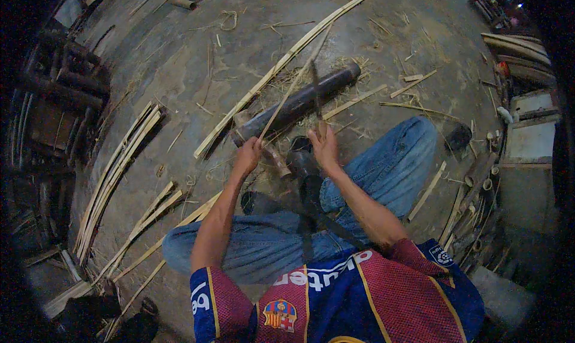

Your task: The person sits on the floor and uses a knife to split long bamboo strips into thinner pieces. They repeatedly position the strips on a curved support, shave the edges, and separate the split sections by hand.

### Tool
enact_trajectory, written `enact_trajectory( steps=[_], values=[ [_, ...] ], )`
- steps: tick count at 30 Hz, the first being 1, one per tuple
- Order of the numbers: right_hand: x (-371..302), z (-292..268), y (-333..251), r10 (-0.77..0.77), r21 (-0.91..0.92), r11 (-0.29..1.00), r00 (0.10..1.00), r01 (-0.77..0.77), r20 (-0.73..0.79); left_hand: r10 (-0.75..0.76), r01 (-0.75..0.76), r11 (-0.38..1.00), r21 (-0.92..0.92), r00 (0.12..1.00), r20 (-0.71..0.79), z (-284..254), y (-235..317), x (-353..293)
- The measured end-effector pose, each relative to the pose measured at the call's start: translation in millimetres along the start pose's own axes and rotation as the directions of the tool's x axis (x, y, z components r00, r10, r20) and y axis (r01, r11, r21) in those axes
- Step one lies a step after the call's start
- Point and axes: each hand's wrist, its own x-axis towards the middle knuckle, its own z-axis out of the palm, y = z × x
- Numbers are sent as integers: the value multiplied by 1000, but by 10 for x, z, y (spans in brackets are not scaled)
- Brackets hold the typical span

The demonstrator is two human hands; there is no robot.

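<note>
My left hand (247, 156) is closed around the lower end of a thin bamboo strip (302, 72), which slants up and away to the right. In my right hand (325, 146) is a knife (315, 82). Its narrow dark blade points away from me and crosses over a dark, thick cylinder (338, 81) lying on the floor. The strip also passes over this cylinder, a little left of the blade. Most of the knife's handle is hidden by my fingers. A short wooden piece (279, 161) lies between my hands, near the cylinder's left end.
Long pale bamboo strips (263, 90) run diagonally beyond the cylinder. More bundled strips (117, 178) lie at my left. Shavings (359, 61) litter the concrete floor (179, 61). My crossed legs (383, 163) are close below my hands. Cut bamboo pieces (479, 190) are heaped at the right.
</note>
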Motion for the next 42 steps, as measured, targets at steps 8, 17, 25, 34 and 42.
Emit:
enact_trajectory(
  steps=[8,17,25,34,42],
  values=[
    [-15,47,-288,42,-153,988,953,5,299,55,-102,909,404,990,128,64,-357,-179],
    [-34,91,-421,-131,-51,988,974,143,185,155,-191,892,409,981,119,171,-520,-273],
    [70,221,27,77,-211,977,926,3,369,6,-78,893,443,987,162,2,-181,-172],
    [-14,-18,-500,33,-66,998,929,-9,369,37,-70,899,433,996,84,18,-402,-247],
    [106,252,312,-192,2,979,924,203,332,-76,5,892,453,988,137,-57,-53,-172]
  ],
)
